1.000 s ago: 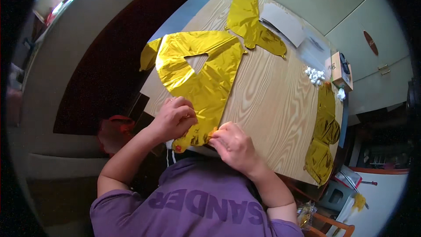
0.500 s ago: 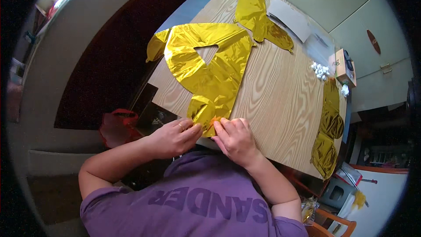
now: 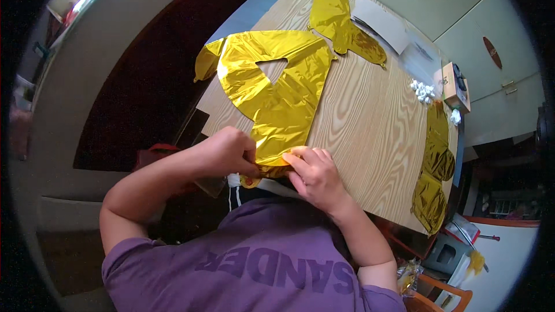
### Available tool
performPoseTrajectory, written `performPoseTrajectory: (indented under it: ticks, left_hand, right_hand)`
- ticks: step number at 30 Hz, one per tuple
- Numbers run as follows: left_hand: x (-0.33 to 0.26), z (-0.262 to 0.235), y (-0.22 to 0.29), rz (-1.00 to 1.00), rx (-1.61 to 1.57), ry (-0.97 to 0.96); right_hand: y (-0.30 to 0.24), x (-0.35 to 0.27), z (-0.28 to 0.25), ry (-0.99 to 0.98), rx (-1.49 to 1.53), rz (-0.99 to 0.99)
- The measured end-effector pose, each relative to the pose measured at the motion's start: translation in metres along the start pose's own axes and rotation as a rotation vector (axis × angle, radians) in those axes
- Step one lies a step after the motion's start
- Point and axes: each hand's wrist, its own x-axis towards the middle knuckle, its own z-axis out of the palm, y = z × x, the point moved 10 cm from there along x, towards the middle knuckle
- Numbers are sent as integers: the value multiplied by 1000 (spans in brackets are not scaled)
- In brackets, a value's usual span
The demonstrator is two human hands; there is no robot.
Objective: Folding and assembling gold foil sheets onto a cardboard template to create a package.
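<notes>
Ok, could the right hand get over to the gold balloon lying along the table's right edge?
Probably yes: the right hand sits on bare wood, and nothing stands between it and that flat balloon on the table.

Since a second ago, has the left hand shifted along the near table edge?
Cannot tell. The camera itself moved, so the whole picture shifted. Against the near edge of the wooden table, the left hand still pinches the large gold foil balloon's bottom tip beside the right hand.
</notes>
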Motion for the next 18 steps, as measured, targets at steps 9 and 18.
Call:
performPoseTrajectory:
  ticks: [9,18]
  left_hand:
    - [17,-2,-25,-102,-203,-131]
    - [14,-26,-16,-13,-122,127]
  right_hand:
    - [-22,-8,17,56,-130,-64]
    - [-21,0,-1,187,-324,-20]
